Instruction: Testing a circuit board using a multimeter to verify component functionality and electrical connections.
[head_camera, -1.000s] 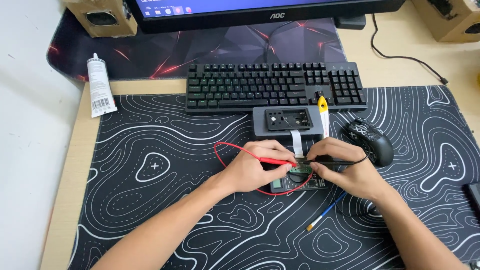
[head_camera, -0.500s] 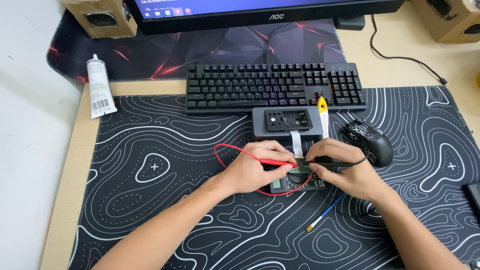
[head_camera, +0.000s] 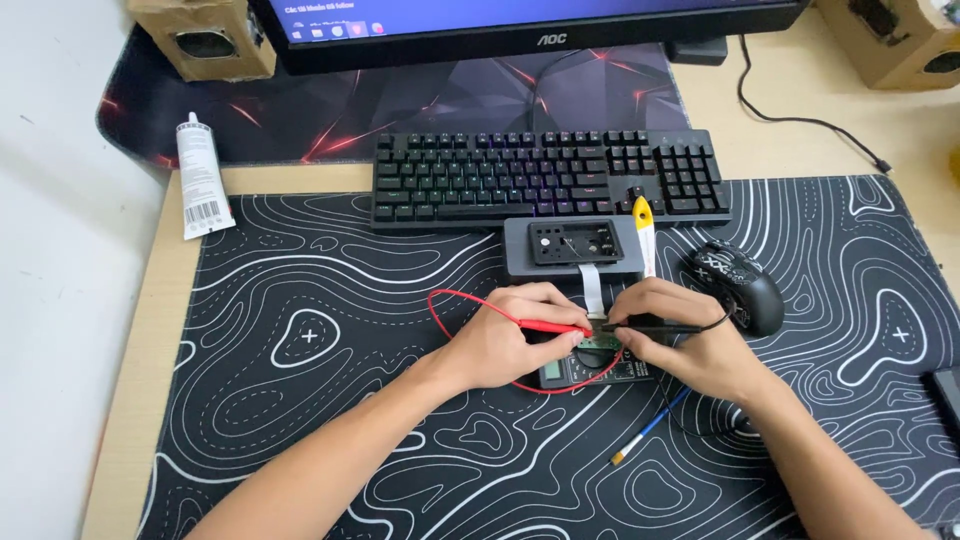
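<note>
On my black desk mat (head_camera: 330, 400) with white contour lines, below the backlit keyboard (head_camera: 545, 178), a grey device housing (head_camera: 575, 246) lies open, its white ribbon cable (head_camera: 592, 290) running toward my hands. My left hand (head_camera: 505, 335) pinches the red multimeter probe (head_camera: 550, 326); my right hand (head_camera: 690, 340) pinches the black probe (head_camera: 650, 327). Both tips meet on a small green circuit board (head_camera: 600, 341) between my hands, just above the multimeter (head_camera: 585, 371), with the black mouse (head_camera: 738, 287) just beside my right.
</note>
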